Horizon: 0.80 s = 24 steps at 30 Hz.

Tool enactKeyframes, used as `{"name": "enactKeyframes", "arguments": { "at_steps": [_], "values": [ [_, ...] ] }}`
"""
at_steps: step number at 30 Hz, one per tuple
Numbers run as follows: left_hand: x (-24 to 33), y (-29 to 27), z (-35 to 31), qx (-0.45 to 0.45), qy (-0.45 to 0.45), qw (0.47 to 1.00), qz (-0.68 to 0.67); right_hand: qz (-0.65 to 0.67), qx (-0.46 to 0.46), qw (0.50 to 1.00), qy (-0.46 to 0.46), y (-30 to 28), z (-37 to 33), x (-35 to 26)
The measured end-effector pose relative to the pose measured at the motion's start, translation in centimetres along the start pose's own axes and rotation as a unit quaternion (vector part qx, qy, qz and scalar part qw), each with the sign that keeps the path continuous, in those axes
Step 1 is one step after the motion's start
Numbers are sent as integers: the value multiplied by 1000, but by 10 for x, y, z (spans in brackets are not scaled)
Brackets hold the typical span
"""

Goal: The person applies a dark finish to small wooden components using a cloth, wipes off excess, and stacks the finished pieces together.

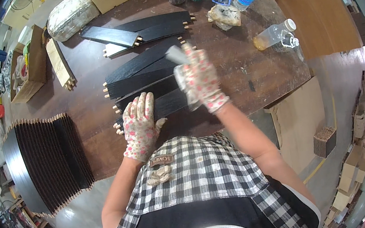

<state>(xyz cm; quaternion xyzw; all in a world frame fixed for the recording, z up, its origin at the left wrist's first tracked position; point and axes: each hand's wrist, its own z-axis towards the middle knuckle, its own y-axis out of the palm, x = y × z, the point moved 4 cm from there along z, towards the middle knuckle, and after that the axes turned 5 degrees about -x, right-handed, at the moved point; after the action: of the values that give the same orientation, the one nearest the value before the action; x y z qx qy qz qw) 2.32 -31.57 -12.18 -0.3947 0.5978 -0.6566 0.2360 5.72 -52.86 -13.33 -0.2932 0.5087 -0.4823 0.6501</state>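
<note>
The left floral-gloved hand (pixel 140 126) is resting, thumb spread, on black wooden slats (pixel 169 103); the right hand (pixel 200 78) is gripping a blurred whitish object (pixel 176 55). Beneath both, a scuffed brown tabletop (pixel 237 76) is spreading; rightward, grey floor (pixel 328 104) is showing.

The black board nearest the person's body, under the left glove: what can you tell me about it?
The black board looks like painted wood with faint grain; pale pegs stick out of its left end. It lies roughly flat at the near side of similar boards on the brown table. The left hand rests on it; the right hand, holding a blurred pale item, hides its right end.
</note>
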Motion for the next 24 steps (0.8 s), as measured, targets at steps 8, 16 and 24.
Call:
{"name": "enactKeyframes", "arguments": {
  "at_steps": [8,16,24],
  "values": [
    [-4,-6,-5,-3,-6,1000,-6,247,7,952,181,-71,-16,108],
    [-8,-5,-2,3,-4,1000,0,181,-43,976,111,-80,-79,39],
    [-18,-2,-1,9,4,1000,-25,284,-69,943,162,-98,-83,35]
  ]
}}
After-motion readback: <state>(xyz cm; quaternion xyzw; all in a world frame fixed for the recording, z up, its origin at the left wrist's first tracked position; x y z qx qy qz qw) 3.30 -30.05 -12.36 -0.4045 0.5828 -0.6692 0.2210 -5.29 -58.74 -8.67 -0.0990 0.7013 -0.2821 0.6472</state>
